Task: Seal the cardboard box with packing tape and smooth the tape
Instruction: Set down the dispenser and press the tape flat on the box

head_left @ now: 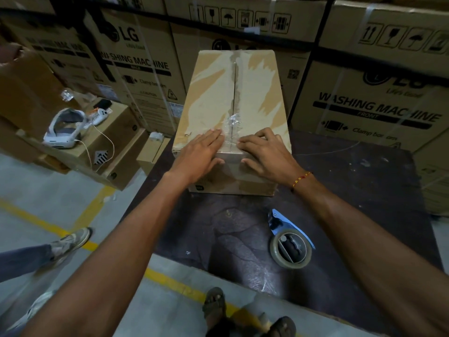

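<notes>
A closed brown cardboard box [211,93] with torn paper patches stands on a dark board [352,190]. A crinkled strip of clear packing tape [232,128] runs along the near end of its centre seam. My left hand [198,154] lies flat on the box top just left of the tape, thumb over the front edge. My right hand [266,152] presses on the box right of the tape, fingers bent, thumb on the front face. Neither hand holds anything. A blue tape dispenser with its roll [290,246] lies on the board in front of the box.
Large washing machine cartons [379,100] are stacked behind and to the right. To the left, a white headset [64,128] with a cable rests on a carton. Another person's shoe [70,240] is on the grey floor at left. My sandalled feet [213,305] are below.
</notes>
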`<action>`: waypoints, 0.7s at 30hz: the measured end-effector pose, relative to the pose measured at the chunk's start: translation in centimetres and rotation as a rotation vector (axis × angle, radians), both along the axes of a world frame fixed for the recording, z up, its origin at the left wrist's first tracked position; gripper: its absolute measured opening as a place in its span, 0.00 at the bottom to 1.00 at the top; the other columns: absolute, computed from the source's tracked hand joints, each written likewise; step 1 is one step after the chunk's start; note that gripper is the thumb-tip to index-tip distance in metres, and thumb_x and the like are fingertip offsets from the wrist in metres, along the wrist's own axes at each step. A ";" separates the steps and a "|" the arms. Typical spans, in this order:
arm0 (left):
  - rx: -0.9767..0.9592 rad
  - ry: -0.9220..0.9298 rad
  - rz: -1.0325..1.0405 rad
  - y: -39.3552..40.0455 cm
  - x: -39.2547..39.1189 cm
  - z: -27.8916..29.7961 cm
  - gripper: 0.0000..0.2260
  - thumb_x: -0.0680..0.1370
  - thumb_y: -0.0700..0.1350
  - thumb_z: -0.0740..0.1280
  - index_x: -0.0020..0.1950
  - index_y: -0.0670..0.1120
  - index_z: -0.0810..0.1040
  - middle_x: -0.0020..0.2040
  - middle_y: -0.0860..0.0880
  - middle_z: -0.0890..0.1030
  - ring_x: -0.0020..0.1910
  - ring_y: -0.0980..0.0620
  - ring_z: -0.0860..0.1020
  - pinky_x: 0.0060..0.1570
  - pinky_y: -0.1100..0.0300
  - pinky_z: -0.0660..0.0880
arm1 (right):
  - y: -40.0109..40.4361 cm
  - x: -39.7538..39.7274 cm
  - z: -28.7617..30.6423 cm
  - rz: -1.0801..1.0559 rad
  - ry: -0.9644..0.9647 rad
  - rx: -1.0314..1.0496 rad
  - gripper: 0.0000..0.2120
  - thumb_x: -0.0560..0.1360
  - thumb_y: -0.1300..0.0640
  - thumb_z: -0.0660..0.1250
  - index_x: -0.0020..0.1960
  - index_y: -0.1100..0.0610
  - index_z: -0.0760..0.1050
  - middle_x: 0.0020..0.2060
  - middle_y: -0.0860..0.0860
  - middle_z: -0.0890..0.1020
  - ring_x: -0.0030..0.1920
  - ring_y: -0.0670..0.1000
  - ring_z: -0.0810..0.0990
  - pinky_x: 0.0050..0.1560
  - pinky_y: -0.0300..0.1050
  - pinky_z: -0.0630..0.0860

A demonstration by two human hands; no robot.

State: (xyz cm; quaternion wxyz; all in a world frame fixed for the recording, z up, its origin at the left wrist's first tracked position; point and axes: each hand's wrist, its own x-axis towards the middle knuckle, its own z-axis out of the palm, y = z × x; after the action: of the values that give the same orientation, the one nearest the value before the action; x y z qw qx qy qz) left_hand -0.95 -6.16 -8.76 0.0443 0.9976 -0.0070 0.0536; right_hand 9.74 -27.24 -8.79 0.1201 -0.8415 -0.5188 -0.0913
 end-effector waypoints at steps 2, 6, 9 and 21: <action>-0.055 0.004 -0.041 0.7 -0.2 0.2 0.29 0.81 0.53 0.64 0.80 0.46 0.60 0.80 0.45 0.61 0.80 0.45 0.58 0.78 0.49 0.56 | 0.5 -0.3 0.2 -0.040 0.026 0.028 0.19 0.78 0.38 0.61 0.62 0.48 0.77 0.62 0.43 0.78 0.58 0.53 0.70 0.49 0.54 0.72; -0.112 -0.072 -0.032 0.7 -0.6 -0.2 0.28 0.82 0.58 0.61 0.78 0.48 0.64 0.79 0.46 0.64 0.78 0.46 0.61 0.76 0.51 0.56 | 1.4 -0.9 0.0 -0.120 -0.016 0.043 0.17 0.78 0.35 0.59 0.54 0.46 0.73 0.58 0.41 0.77 0.56 0.52 0.70 0.48 0.52 0.69; -0.119 -0.131 -0.021 0.5 -0.6 -0.5 0.25 0.82 0.58 0.60 0.76 0.48 0.68 0.77 0.46 0.68 0.77 0.46 0.64 0.75 0.51 0.58 | 1.4 -0.6 0.1 -0.063 -0.040 0.016 0.15 0.79 0.38 0.60 0.55 0.47 0.72 0.59 0.42 0.76 0.56 0.53 0.69 0.46 0.50 0.67; -0.045 -0.012 0.235 3.8 -3.2 -1.3 0.35 0.78 0.57 0.67 0.80 0.59 0.53 0.82 0.49 0.53 0.81 0.41 0.47 0.74 0.33 0.57 | 3.6 -2.7 0.4 -0.304 -0.186 -0.040 0.31 0.74 0.25 0.52 0.52 0.53 0.71 0.51 0.50 0.76 0.50 0.57 0.72 0.42 0.54 0.67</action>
State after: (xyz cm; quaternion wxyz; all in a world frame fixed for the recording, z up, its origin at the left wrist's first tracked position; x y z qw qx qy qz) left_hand -4.16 -2.40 -10.06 0.0603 0.9899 0.1111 0.0645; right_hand 6.99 -23.63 -8.39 0.0397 -0.9004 -0.3961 -0.1752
